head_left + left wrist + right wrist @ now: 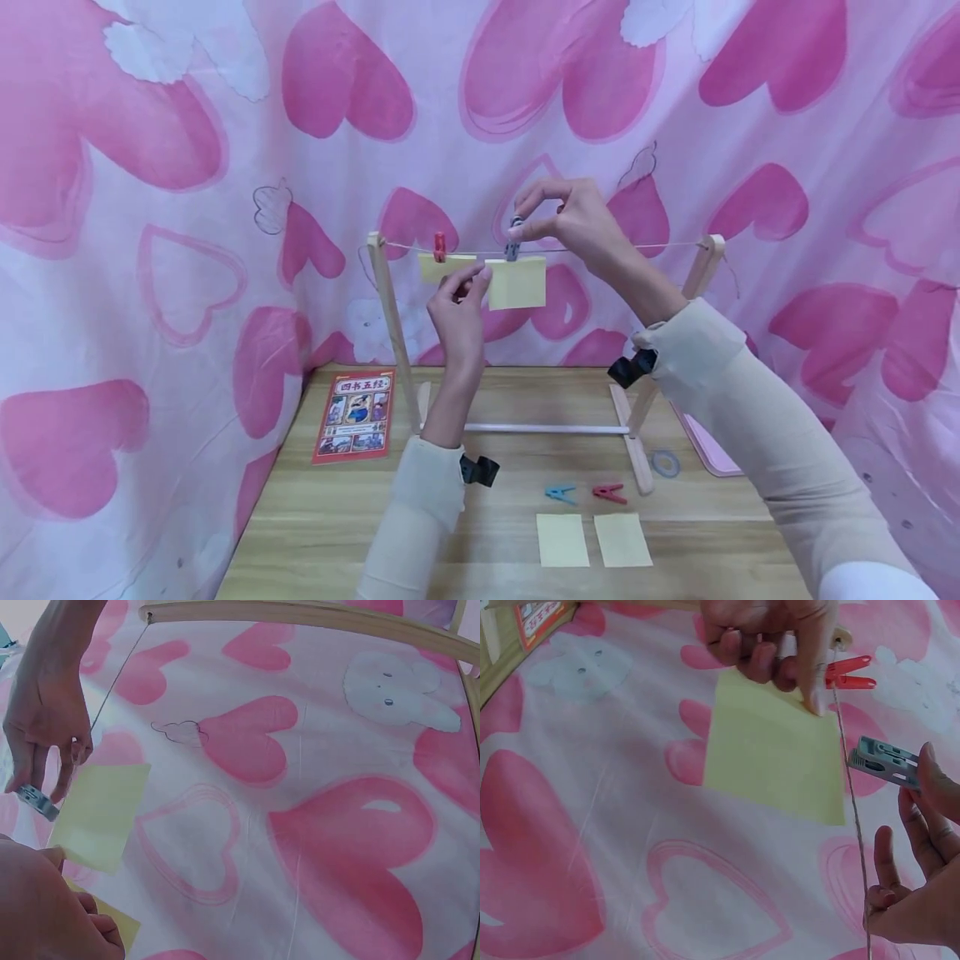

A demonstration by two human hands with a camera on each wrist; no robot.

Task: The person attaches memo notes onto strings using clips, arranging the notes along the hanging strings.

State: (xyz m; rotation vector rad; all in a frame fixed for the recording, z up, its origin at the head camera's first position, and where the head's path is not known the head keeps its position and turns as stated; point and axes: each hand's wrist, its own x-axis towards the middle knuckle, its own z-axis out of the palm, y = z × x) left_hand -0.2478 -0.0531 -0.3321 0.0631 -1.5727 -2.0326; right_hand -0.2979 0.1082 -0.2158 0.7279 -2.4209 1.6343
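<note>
The wooden stand [394,333] could rock if its string [857,817] is tugged. There, the right hand [573,221] and left hand [459,317] both pinch: the left a corner of the yellow note [772,757], beside the string, which might drop if released early; the right the grey peg [885,761]. Whether it has caught paper is hard to tell; a crooked bite might take string alone.

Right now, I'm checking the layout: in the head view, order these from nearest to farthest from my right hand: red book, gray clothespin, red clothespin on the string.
1. Gray clothespin: pinched at the right hand's fingertips.
2. Red clothespin: on the string, left of the gray one.
3. Red book: lower left, on the table.
</note>
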